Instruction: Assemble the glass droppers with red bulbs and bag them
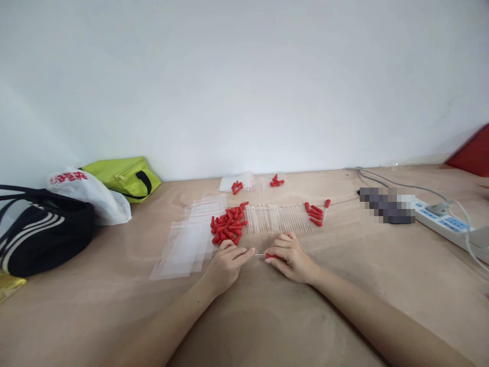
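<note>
My right hand [292, 257] is closed around a red rubber bulb [275, 257]. From it a thin clear dropper tube [260, 255] runs leftward to the pinched fingers of my left hand [229, 262]. Just beyond my left hand lies a pile of loose red bulbs [228, 224]. A row of clear dropper tubes [278, 219] lies side by side past both hands. Several red bulbs [315, 214] sit at the right end of that row, one with a tube attached. Clear zip bags [183, 250] overlap to the left of the pile.
Against the wall lie zip bags [227, 182] with red bulbs on them. A black bag [49, 234], a white plastic bag [110, 209] and a lime-green bag [126, 176] stand at left. On the right are a power strip [443, 216], its cables and a blurred dark object [389, 206].
</note>
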Tool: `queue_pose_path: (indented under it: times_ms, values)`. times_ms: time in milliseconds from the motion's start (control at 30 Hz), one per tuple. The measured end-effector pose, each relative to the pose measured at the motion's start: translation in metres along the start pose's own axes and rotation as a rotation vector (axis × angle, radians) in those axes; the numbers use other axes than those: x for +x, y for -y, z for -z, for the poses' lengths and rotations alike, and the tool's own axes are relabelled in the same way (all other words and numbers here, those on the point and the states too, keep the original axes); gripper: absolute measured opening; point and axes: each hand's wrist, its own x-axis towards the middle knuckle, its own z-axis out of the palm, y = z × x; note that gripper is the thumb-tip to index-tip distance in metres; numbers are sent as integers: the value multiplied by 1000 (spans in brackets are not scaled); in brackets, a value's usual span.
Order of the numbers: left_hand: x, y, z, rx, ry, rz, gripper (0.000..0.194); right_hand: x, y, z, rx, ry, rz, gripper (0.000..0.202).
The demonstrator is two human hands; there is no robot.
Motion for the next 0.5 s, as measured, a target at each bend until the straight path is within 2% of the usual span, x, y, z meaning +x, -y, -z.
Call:
queue_pose_path:
  times_ms: [133,333,500]
  values:
    - [0,-1,-1,-19,-4,-2,34,-1,-1,-2,19,-22,20,17]
    - [0,-2,-1,-108,-13,23,30,-2,-3,-7,-13,-153,66,18]
    - [1,-3,0,-79,14,19,32,-2,0,-2,-75,-113,111,18]
